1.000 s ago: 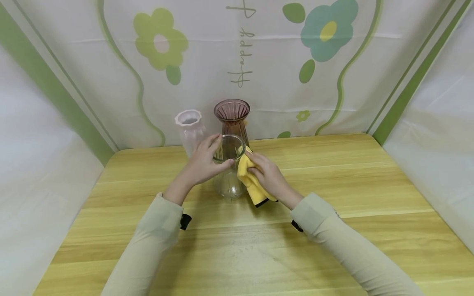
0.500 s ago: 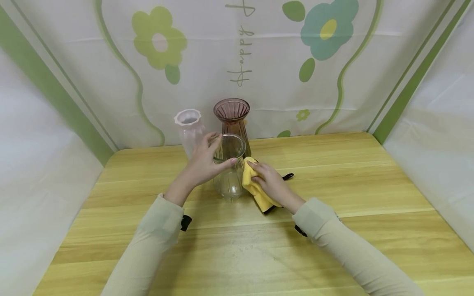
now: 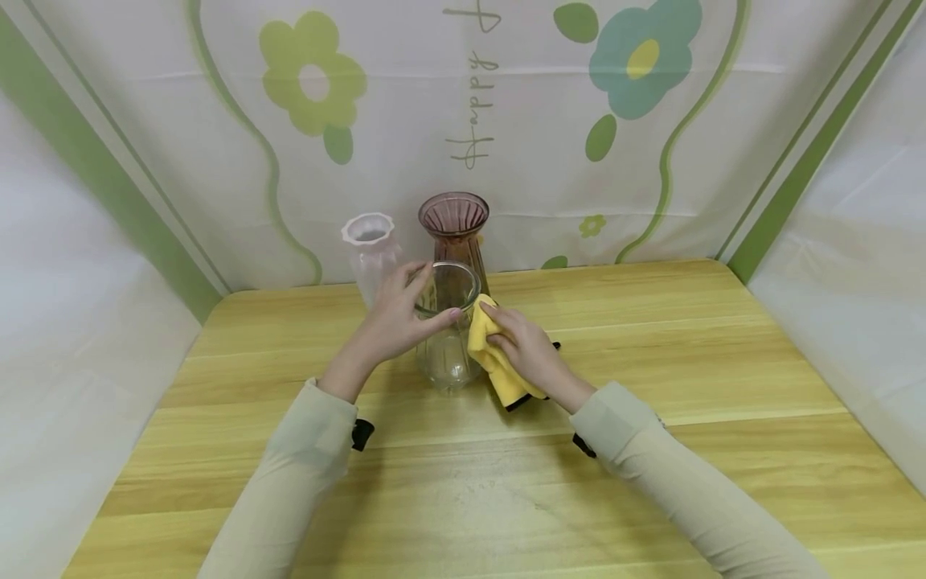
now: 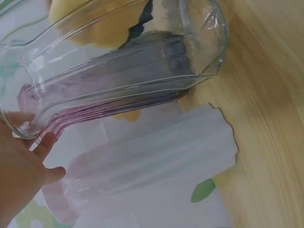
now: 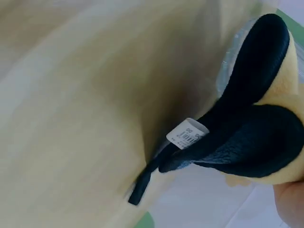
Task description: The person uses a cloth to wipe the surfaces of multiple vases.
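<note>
A clear glass vase (image 3: 450,366) with ribbed sides stands upright on the table. My left hand (image 3: 394,318) holds it by the neck just under the rim, thumb at the front and fingers behind. In my right hand (image 3: 530,352) is a bunched yellow cloth (image 3: 497,371), pressed against the vase's right side. Its dark underside (image 5: 266,137), a white tag (image 5: 187,133) and a hanging loop (image 5: 139,188) show in the right wrist view. Through the clear glass (image 4: 209,52), the left wrist view shows the yellow cloth.
Close behind the clear vase stands a purple ribbed glass vase (image 3: 463,251). A pale pink vase (image 3: 372,261) with a scalloped rim is to its left, near my left fingers. A white flower-printed curtain (image 3: 405,104) hangs at the table's back edge.
My right hand slid the cloth down along the vase's side, then partway back up toward the rim. The left hand and all the vases stay in place.
</note>
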A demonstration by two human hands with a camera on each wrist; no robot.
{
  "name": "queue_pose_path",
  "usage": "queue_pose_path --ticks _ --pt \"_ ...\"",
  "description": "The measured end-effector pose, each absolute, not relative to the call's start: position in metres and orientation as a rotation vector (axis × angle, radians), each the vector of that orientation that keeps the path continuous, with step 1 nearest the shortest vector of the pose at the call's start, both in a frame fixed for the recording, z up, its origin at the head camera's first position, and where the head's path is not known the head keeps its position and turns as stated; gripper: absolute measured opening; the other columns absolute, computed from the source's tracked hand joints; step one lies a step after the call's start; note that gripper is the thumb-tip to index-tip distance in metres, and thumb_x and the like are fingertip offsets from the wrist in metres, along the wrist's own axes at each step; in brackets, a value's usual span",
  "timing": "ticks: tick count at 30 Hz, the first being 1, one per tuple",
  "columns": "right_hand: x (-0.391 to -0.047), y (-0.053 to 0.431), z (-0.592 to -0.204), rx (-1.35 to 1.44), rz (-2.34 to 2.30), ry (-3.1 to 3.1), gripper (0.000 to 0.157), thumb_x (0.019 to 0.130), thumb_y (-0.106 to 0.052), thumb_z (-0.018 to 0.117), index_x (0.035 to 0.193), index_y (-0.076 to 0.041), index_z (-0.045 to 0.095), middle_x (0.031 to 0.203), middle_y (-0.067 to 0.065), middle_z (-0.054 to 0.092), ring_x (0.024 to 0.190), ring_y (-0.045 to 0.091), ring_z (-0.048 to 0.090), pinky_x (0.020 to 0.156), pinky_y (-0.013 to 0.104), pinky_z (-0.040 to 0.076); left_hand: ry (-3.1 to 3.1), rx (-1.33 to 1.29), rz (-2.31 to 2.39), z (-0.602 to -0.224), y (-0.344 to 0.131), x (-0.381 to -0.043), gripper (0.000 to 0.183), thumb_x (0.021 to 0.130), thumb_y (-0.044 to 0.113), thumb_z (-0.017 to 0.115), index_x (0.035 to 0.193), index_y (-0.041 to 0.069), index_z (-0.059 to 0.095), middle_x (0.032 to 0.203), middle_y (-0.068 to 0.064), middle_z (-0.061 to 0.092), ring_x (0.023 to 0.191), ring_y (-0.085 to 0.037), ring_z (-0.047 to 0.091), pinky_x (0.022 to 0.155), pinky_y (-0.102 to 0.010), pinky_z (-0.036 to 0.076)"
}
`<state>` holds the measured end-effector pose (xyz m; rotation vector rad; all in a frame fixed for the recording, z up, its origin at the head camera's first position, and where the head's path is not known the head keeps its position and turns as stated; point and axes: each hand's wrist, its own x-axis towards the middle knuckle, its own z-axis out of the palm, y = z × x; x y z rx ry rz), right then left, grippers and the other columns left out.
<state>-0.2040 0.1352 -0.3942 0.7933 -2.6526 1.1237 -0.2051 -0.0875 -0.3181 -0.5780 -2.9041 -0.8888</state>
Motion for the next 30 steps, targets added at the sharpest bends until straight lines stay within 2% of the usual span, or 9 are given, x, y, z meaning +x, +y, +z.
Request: queue_pose_path --ticks 7,12,17,22,25,30 --pt "-0.204 0.129 -0.384 0.796 1.185 -2.576 0.052 0.092 -0.009 0.059 0.142 -0.006 0.045 0.136 0.020 0.053 0.124 0.035 0.054 0.105 0.045 0.045 -2.924 -0.597 -0.849 -0.318 -0.090 -0.206 0.086 0.088 0.051 0.058 0.152 0.007 0.021 0.159 -0.015 0.019 0.145 -0.038 0.021 0.115 -0.060 0.023" --pt "-0.202 0.128 -0.385 0.778 1.190 -2.588 0.053 0.090 -0.007 0.061 0.141 -0.008 0.046 0.137 0.021 0.052 0.127 0.037 0.051 0.107 0.046 0.043 -2.914 -0.598 -0.869 -0.320 -0.091 -0.206 0.086 0.088 0.051 0.057 0.153 0.008 0.020 0.160 -0.013 0.018 0.145 -0.039 0.020 0.114 -0.062 0.021" --pt "-0.201 0.130 -0.391 0.782 1.188 -2.611 0.053 0.090 -0.006 0.061 0.141 -0.008 0.047 0.130 0.020 0.058 0.120 0.035 0.056 0.104 0.046 0.046 -2.906 -0.598 -0.884 -0.322 -0.091 -0.205 0.087 0.088 0.052 0.057 0.153 0.010 0.019 0.160 -0.012 0.016 0.146 -0.038 0.018 0.114 -0.063 0.022" --pt "-0.201 0.133 -0.399 0.741 1.136 -2.676 0.052 0.090 -0.009 0.062 0.140 -0.009 0.048 0.130 0.020 0.058 0.120 0.036 0.056 0.103 0.048 0.046 -2.898 -0.611 -0.893 -0.322 -0.091 -0.205 0.087 0.088 0.055 0.055 0.153 0.011 0.018 0.161 -0.011 0.014 0.146 -0.038 0.016 0.114 -0.064 0.020" --pt "-0.201 0.136 -0.402 0.714 1.113 -2.705 0.052 0.090 -0.010 0.062 0.140 -0.010 0.049 0.131 0.020 0.057 0.121 0.037 0.056 0.103 0.049 0.045 -2.894 -0.626 -0.877 -0.322 -0.092 -0.204 0.091 0.087 0.064 0.051 0.154 0.012 0.016 0.161 -0.012 0.014 0.147 -0.039 0.015 0.114 -0.064 0.018" --pt "-0.205 0.145 -0.398 0.622 1.176 -2.657 0.051 0.089 -0.009 0.063 0.138 -0.009 0.050 0.136 0.021 0.054 0.122 0.039 0.055 0.101 0.049 0.047 -2.847 -0.632 -0.947 -0.323 -0.094 -0.204 0.096 0.085 0.077 0.034 0.155 0.015 0.012 0.161 -0.013 0.012 0.147 -0.039 0.011 0.114 -0.066 0.015"
